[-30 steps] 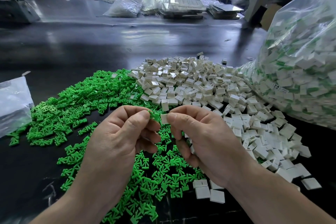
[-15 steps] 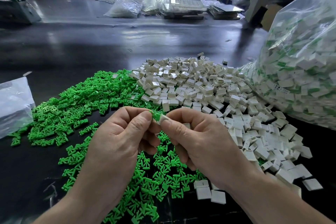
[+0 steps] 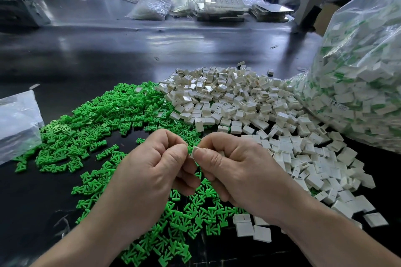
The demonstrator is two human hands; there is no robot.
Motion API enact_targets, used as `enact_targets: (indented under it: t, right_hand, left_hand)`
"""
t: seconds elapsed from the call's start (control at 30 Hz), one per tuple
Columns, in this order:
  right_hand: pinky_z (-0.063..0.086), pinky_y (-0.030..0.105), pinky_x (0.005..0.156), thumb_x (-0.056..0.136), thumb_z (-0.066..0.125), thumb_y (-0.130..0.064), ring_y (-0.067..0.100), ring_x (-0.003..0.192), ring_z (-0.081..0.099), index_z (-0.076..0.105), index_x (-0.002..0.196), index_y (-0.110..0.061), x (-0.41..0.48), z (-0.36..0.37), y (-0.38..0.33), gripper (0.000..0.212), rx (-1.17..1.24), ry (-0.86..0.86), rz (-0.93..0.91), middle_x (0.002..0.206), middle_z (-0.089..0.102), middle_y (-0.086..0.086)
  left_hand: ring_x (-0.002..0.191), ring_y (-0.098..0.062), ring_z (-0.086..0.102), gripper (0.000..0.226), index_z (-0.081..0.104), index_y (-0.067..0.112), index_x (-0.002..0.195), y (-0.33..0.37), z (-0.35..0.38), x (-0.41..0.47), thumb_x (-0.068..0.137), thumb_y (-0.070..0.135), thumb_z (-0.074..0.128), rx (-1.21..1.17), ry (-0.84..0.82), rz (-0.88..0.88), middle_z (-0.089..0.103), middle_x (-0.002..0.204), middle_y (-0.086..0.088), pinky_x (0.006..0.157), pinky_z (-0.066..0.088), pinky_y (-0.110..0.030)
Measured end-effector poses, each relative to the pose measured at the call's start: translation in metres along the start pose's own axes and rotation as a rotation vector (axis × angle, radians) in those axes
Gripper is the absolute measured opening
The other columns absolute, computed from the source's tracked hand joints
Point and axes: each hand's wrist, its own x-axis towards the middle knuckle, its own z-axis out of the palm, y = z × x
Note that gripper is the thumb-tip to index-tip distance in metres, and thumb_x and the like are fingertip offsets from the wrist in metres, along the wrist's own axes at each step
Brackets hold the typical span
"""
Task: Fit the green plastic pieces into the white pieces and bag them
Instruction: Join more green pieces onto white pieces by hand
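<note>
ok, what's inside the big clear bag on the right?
Through the clear bag: white pieces packed tight, green pieces showing in many. Deeper layers are hidden behind the outer ones; the bag's top is out of frame.

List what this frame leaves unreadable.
Head view only.
Green piece: hidden in the grip of the left hand; whether it has entered the white piece, pinched by the right hand, cannot be told.
Large bag: cut by the right edge; its mouth unseen.
Bag label: too small to read.
</note>
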Motion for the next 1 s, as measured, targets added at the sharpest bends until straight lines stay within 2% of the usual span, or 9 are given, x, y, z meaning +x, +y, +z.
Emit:
enact_targets:
  t: [0.17,0.23,0.4,0.53,0.6,0.67,0.77,0.87,1.0]
  right_hand:
    - [0.038,0.022,0.042,0.098,0.060,-0.037,0.010,0.048,0.051,0.064,0.081,-0.026,0.001,-0.002,0.001,0.022,-0.054,-0.030,0.061,0.063,0.056,-0.005]
    - [0.037,0.021,0.041,0.098,0.060,-0.038,0.011,0.047,0.050,0.065,0.082,-0.024,0.001,-0.001,0.002,0.022,-0.052,-0.003,0.056,0.062,0.056,-0.003]
    - [0.035,0.020,0.038,0.101,0.059,-0.032,0.010,0.044,0.048,0.064,0.077,-0.019,-0.001,0.003,-0.003,0.028,0.136,0.076,0.084,0.060,0.055,-0.005]
    - [0.035,0.021,0.039,0.102,0.057,-0.031,0.013,0.045,0.047,0.061,0.081,-0.012,-0.004,0.002,-0.009,0.028,0.229,0.027,0.122,0.072,0.057,0.007]
    - [0.035,0.021,0.038,0.101,0.059,-0.031,0.011,0.044,0.048,0.064,0.080,-0.019,-0.007,0.009,-0.013,0.025,0.214,-0.072,0.140,0.072,0.058,0.008]
    - [0.036,0.020,0.036,0.100,0.060,-0.032,0.008,0.042,0.049,0.067,0.079,-0.029,-0.011,0.024,-0.016,0.022,0.174,-0.163,0.148,0.068,0.060,0.002]
    - [0.038,0.012,0.039,0.101,0.057,-0.034,0.000,0.042,0.053,0.066,0.079,-0.037,-0.015,0.040,-0.017,0.024,0.070,-0.171,0.142,0.063,0.061,-0.009]
    - [0.038,0.010,0.042,0.103,0.055,-0.029,-0.001,0.043,0.054,0.065,0.079,-0.037,-0.013,0.040,-0.020,0.027,0.079,-0.144,0.132,0.061,0.060,-0.013]
    - [0.039,0.005,0.045,0.104,0.053,-0.020,-0.009,0.048,0.056,0.070,0.095,-0.018,-0.012,0.042,-0.022,0.019,0.076,-0.123,0.093,0.057,0.058,-0.021]
  left_hand:
    - [0.065,-0.026,0.071,0.024,0.065,0.025,0.079,0.001,0.004,-0.001,0.096,0.035,0.052,-0.016,-0.044,-0.030,0.069,0.070,-0.004,0.058,0.059,-0.036]
    - [0.064,-0.026,0.070,0.026,0.065,0.024,0.077,-0.001,0.009,-0.002,0.096,0.039,0.056,-0.069,-0.016,-0.034,0.068,0.069,-0.004,0.057,0.058,-0.036]
    - [0.062,-0.025,0.064,0.018,0.068,0.019,0.080,-0.002,0.009,0.000,0.083,0.037,0.067,-0.181,-0.019,-0.021,0.066,0.075,-0.011,0.056,0.053,-0.034]
    - [0.071,-0.023,0.070,0.039,0.071,0.022,0.085,-0.002,-0.003,0.001,0.078,0.059,0.060,-0.001,0.059,0.084,0.071,0.077,-0.005,0.068,0.057,-0.043]
    - [0.088,-0.029,0.071,0.058,0.074,0.019,0.093,-0.002,-0.003,-0.001,0.079,0.072,0.054,-0.176,0.056,0.064,0.074,0.091,-0.011,0.078,0.054,-0.046]
    - [0.097,-0.036,0.070,0.074,0.074,0.012,0.099,0.004,0.005,-0.005,0.081,0.078,0.046,-0.448,-0.044,-0.043,0.072,0.104,-0.020,0.077,0.055,-0.044]
    - [0.085,-0.045,0.069,0.086,0.069,-0.002,0.095,0.009,0.016,-0.012,0.084,0.077,0.037,-0.525,-0.102,-0.133,0.070,0.099,-0.029,0.059,0.057,-0.037]
    - [0.067,-0.066,0.042,0.088,0.045,-0.019,0.093,0.012,0.018,-0.013,0.096,0.069,0.030,-0.516,-0.076,-0.086,0.043,0.084,-0.052,0.061,0.045,-0.030]
    - [0.065,-0.063,0.041,0.079,0.044,-0.022,0.091,0.021,0.020,-0.013,0.104,0.053,0.024,-0.494,0.030,-0.056,0.041,0.080,-0.052,0.052,0.043,-0.029]
